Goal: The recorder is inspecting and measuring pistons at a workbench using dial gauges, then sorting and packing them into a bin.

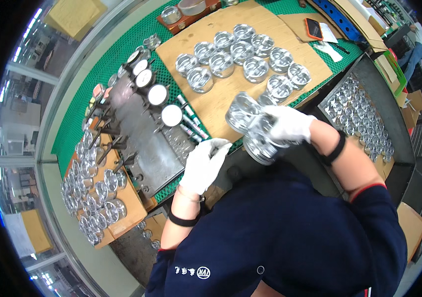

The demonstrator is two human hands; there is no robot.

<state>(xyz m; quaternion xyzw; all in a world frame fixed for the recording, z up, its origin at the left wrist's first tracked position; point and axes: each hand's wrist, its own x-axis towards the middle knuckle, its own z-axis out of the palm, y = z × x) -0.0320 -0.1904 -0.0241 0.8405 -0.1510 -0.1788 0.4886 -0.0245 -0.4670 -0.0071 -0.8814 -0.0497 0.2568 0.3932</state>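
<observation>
My right hand (290, 126), in a white glove, grips shiny metal pistons at the front edge of the bench. One piston (261, 147) hangs below its fingers; another piston (243, 113) is just beyond them, slightly blurred. My left hand (205, 166), also gloved, is near the marker pens (195, 126) with thumb and fingers drawn together; whatever might be between them is hidden. Ahead of both hands, several pistons (255, 69) stand grouped on a cardboard sheet (181, 44). To the left, round white dial gauges (172, 115) line a grey metal plate (146, 133).
More pistons (104, 190) crowd a board at the left. A deep metal bin (404, 148) on the right holds many pistons. Green matting (74, 123) covers the bench. A phone in an orange case (313, 28) and a white glove (328, 51) lie at the far right.
</observation>
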